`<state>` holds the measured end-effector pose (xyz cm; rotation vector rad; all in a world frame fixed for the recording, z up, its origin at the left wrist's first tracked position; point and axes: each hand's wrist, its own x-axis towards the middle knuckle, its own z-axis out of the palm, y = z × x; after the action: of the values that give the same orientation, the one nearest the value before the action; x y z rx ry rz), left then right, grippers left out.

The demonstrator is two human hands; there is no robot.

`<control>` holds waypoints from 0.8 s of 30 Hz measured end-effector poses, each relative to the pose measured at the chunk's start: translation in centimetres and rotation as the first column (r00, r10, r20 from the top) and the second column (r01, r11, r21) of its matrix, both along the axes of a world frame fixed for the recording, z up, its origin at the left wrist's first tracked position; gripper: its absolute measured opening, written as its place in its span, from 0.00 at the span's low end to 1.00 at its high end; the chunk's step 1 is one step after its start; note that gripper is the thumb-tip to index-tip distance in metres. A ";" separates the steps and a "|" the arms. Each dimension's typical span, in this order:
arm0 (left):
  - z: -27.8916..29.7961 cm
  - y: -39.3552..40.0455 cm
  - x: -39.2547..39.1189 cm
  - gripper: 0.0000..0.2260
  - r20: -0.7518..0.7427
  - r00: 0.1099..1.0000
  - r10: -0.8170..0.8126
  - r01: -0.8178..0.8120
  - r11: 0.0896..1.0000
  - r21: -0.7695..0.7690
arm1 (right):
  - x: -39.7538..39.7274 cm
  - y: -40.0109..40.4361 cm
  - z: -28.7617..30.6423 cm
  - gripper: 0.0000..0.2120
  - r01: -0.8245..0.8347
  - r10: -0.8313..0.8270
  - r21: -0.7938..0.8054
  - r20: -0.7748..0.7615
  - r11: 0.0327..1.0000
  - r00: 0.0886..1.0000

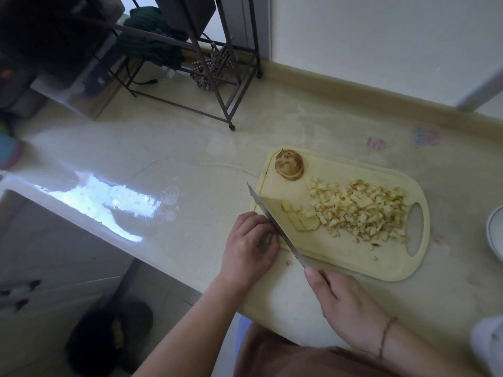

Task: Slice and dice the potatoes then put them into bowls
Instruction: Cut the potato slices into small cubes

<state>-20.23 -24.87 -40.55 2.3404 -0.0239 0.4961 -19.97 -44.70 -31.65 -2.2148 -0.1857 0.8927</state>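
A pale yellow cutting board [348, 170] lies on the counter. A heap of diced potato [362, 210] covers its right half, with a few larger potato slices [302, 220] beside it. A brown-skinned potato half [289, 164] sits at the board's far left corner. My right hand [345, 306] grips the handle of a knife [275, 225], whose blade slants across the board's left end. My left hand [249, 244] sits at the board's left edge, fingers curled over a small potato piece right against the blade.
A white bowl [494, 235] shows partly at the right edge. A loose potato bit [288, 263] lies on the counter near the board. The counter's front edge runs diagonally at lower left. A metal rack [217, 85] stands on the floor beyond.
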 end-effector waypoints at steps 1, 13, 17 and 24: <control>0.0 0.0 0.0 0.05 0.001 1.000 0.002 -0.002 1.000 -0.002 | 0.2 0.3 -0.1 0.29 -0.001 0.001 0.012 0.011 1.000 1.000; 0.0 0.0 -0.2 0.05 0.017 1.000 0.023 -0.023 1.000 -0.004 | 1.1 -1.9 0.4 0.26 0.185 -0.174 0.038 -0.199 0.982 0.964; 1.7 0.1 -0.7 0.12 -0.166 0.969 0.185 -0.228 0.927 -0.298 | -0.1 -1.3 0.6 0.29 0.053 -0.055 0.028 0.092 0.998 0.994; 4.4 0.3 -0.4 0.12 -0.467 0.810 0.355 -0.555 0.721 -0.415 | -3.8 0.2 -0.2 0.39 -0.123 0.184 -0.222 0.283 0.967 0.941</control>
<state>-20.60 -24.57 -36.16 1.8165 0.8056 0.2512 -23.73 -44.46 -31.86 -2.5500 -0.4361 0.6721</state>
